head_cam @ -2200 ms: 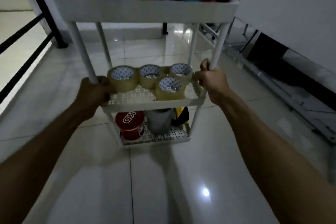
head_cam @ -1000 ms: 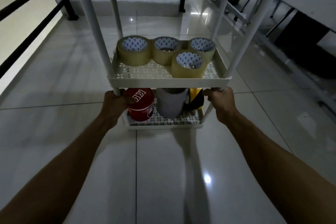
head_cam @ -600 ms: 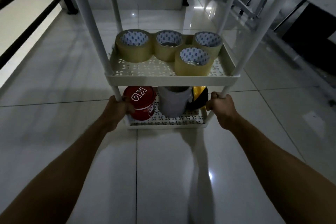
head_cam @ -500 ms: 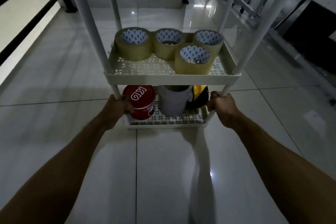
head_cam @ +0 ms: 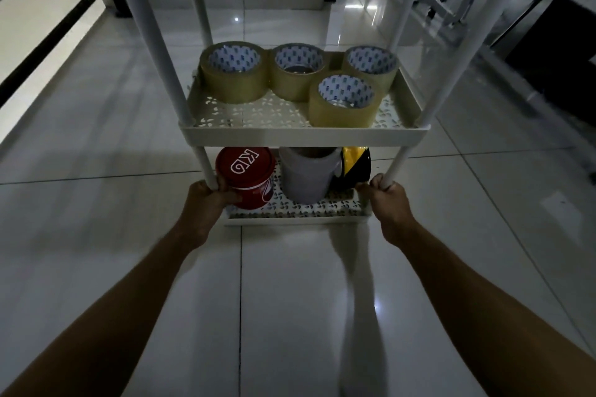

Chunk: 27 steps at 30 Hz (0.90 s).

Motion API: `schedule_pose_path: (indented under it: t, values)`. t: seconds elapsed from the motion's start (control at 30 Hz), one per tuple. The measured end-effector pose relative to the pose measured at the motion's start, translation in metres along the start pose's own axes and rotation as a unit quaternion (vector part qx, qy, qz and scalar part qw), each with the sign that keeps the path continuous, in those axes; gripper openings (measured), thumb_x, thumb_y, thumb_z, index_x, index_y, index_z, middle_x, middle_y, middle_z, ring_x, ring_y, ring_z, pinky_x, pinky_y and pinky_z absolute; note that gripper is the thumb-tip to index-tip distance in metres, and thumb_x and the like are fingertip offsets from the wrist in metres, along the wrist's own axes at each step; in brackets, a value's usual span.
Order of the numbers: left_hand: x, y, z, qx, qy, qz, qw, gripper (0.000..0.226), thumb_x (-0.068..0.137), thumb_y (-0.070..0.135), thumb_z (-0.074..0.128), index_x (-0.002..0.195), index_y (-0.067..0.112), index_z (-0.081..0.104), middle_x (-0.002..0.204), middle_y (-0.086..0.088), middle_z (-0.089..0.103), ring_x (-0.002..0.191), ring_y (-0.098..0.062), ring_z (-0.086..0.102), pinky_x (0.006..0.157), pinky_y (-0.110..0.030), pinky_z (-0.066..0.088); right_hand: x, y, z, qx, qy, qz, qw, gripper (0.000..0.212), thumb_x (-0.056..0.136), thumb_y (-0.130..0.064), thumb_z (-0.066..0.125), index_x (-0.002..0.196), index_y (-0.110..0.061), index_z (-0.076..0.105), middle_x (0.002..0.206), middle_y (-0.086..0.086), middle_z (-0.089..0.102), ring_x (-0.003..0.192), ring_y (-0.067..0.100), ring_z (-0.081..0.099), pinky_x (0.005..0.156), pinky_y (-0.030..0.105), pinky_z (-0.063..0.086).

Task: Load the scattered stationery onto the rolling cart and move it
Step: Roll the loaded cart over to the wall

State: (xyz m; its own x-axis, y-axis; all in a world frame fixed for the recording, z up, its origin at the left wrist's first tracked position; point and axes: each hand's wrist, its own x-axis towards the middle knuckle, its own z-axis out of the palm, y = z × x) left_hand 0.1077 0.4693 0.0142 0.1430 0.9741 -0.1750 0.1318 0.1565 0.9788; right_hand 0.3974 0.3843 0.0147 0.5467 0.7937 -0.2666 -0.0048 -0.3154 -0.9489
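My left hand point(head_cam: 206, 203) is wrapped tight round the near-left post of the rolling cart point(head_cam: 303, 137), low beside the bottom shelf; my right hand point(head_cam: 388, 200) is fisted on the near-right post; two seconds back both gripped at the middle shelf, so I've dropped my hold; four tape rolls point(head_cam: 342, 100) ride that shelf, the red tin point(head_cam: 245, 176) below; loading looks done, I'm moving it.

White letters "KG" stand on the lid of the red tin point(head_cam: 244, 175), just left of centre in the frame, on the cart's bottom shelf point(head_cam: 296, 220). The print inside the tape cores is too small to read.
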Motion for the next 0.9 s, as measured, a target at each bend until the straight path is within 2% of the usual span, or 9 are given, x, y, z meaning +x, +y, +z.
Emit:
schedule_pose_path:
  t: [0.07,0.17,0.23,0.4,0.5,0.63,0.73,0.8,0.9]
  values:
    - [0.005,-0.006,-0.001,0.005,-0.01,-0.008,1.0,0.007,0.073,-0.018,0.055,0.078,-0.014,0.057,0.075,-0.015,0.065,0.067,-0.01,0.065,0.056,-0.016,0.051,0.007,0.0,-0.001,-0.007,-0.011,0.012,1.0,0.041,0.082,0.005,0.059,0.057,-0.02,0.038,0.063,0.004,0.042,0.073,0.023,0.043,0.068,0.036,0.042]
    - [0.017,-0.011,-0.004,0.012,-0.012,-0.021,1.0,0.013,0.072,-0.021,0.047,0.064,-0.012,0.048,0.063,-0.018,0.051,0.059,-0.023,0.053,0.055,-0.023,0.046,0.014,0.0,-0.001,-0.028,-0.019,0.022,0.999,0.048,0.076,0.01,0.054,0.045,-0.024,0.041,0.055,0.002,0.04,0.068,0.023,0.041,0.063,0.038,0.039]
    - [0.022,-0.011,-0.007,0.013,-0.034,-0.029,0.999,0.008,0.073,-0.02,0.045,0.065,-0.018,0.044,0.07,-0.023,0.05,0.063,-0.029,0.049,0.062,-0.033,0.044,0.016,0.0,-0.002,-0.042,-0.022,0.02,0.999,0.045,0.079,0.01,0.052,0.047,-0.02,0.043,0.053,0.001,0.043,0.063,0.022,0.044,0.063,0.037,0.04]
    - [0.026,-0.005,-0.008,0.034,-0.063,-0.042,0.997,0.038,0.073,-0.023,0.04,0.056,0.01,0.035,0.045,-0.004,0.037,0.043,-0.011,0.042,0.044,-0.018,0.042,0.017,-0.005,-0.005,-0.062,-0.05,0.008,0.997,0.039,0.077,0.015,0.048,0.052,-0.013,0.036,0.048,-0.003,0.039,0.058,0.016,0.04,0.057,0.029,0.037]
    - [0.026,-0.005,-0.008,0.042,-0.068,-0.039,0.996,0.041,0.072,-0.024,0.039,0.054,0.012,0.032,0.041,0.0,0.037,0.041,-0.009,0.04,0.043,-0.016,0.041,0.015,-0.005,-0.005,-0.062,-0.05,0.005,0.997,0.04,0.078,0.015,0.047,0.052,-0.013,0.036,0.046,-0.005,0.038,0.056,0.014,0.039,0.055,0.027,0.035]
    - [0.022,-0.007,-0.006,0.038,-0.036,-0.036,0.998,0.04,0.07,-0.023,0.042,0.049,0.011,0.033,0.044,-0.005,0.04,0.049,-0.018,0.042,0.052,-0.025,0.04,0.012,-0.005,-0.005,-0.054,-0.058,-0.007,0.997,0.039,0.074,0.016,0.05,0.052,-0.014,0.036,0.053,0.0,0.04,0.06,0.017,0.041,0.057,0.028,0.038]
    - [0.015,-0.006,-0.006,0.039,-0.017,-0.028,0.999,0.035,0.071,-0.022,0.047,0.052,0.007,0.041,0.049,-0.008,0.046,0.047,-0.012,0.047,0.048,-0.019,0.042,0.007,-0.001,-0.007,-0.058,-0.055,-0.008,0.997,0.048,0.078,0.009,0.059,0.045,-0.023,0.044,0.053,-0.004,0.048,0.065,0.02,0.049,0.064,0.033,0.044]
    - [0.008,-0.005,-0.006,0.04,-0.023,-0.017,0.999,0.023,0.074,-0.019,0.055,0.067,0.002,0.049,0.064,-0.015,0.051,0.061,-0.02,0.055,0.058,-0.023,0.05,0.0,0.001,-0.009,-0.086,-0.04,-0.036,0.995,0.042,0.086,-0.01,0.068,0.054,-0.025,0.045,0.06,-0.001,0.054,0.069,0.022,0.054,0.065,0.035,0.046]
    - [0.003,-0.009,-0.015,0.084,-0.045,-0.01,0.995,0.02,0.077,-0.005,0.07,0.078,0.003,0.051,0.082,-0.019,0.06,0.083,-0.03,0.062,0.082,-0.044,0.052,-0.015,-0.007,-0.011,-0.152,-0.034,-0.067,0.986,0.024,0.087,-0.028,0.072,0.082,-0.018,0.052,0.08,0.0,0.061,0.076,0.015,0.06,0.062,0.024,0.043]
